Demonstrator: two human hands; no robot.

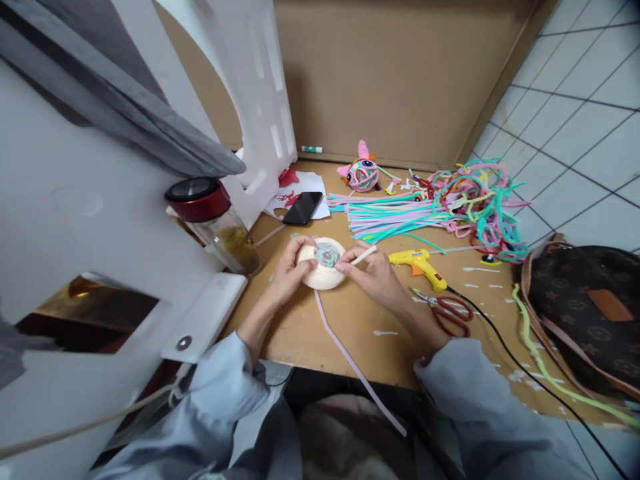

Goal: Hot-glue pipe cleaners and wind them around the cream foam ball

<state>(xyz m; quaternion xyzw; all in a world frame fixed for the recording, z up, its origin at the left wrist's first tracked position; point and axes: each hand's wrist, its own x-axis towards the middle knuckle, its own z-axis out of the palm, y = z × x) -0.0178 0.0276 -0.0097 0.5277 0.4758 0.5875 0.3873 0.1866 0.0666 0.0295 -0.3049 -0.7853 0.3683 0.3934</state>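
My left hand is closed on the left rim of a cream round, ring-like thing. Its middle has a bluish-grey patterned patch. My right hand touches the right rim with its fingertips, and a short whitish stick is pinched between the fingers. From under the round thing a lilac pipe cleaner hangs down past the table's front edge. Just right of my right hand lies a yellow glue gun. Red-handled scissors rest beside my right forearm.
Behind are a bundle of pipe cleaners, a tangled pile, a pink decorated ball and a black phone. A red-lidded bottle and a white power bank stand left. A brown bag sits right, near a black cord.
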